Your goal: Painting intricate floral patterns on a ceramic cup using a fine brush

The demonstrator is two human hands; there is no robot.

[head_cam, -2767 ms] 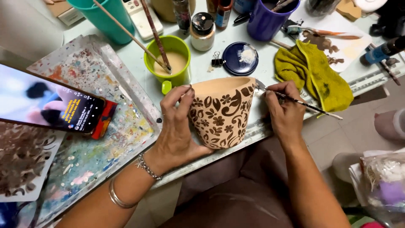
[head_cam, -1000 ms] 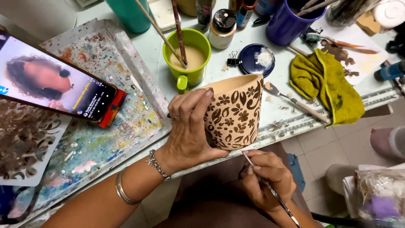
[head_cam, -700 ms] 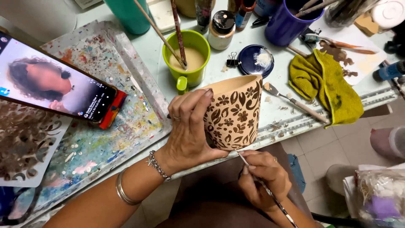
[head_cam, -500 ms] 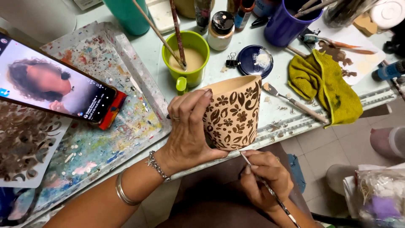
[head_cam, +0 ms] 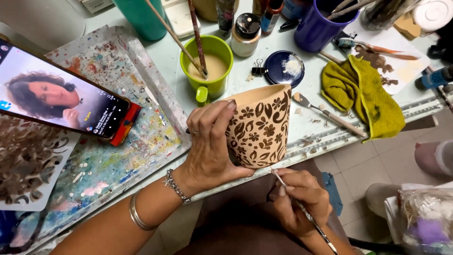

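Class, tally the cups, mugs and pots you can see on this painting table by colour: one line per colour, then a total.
Green mug with two sticks in it: 1
Purple cup holding tools: 1
Teal cup: 1
Tan pot with brown flower pattern, held by the left hand while the right hand touches a thin brush to it: 1
Total: 4

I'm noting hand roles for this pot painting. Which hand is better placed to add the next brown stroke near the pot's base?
The right hand: it holds the thin brush, tip at the clay pot's lower edge. The left hand is wrapped around the pot, steadying it.
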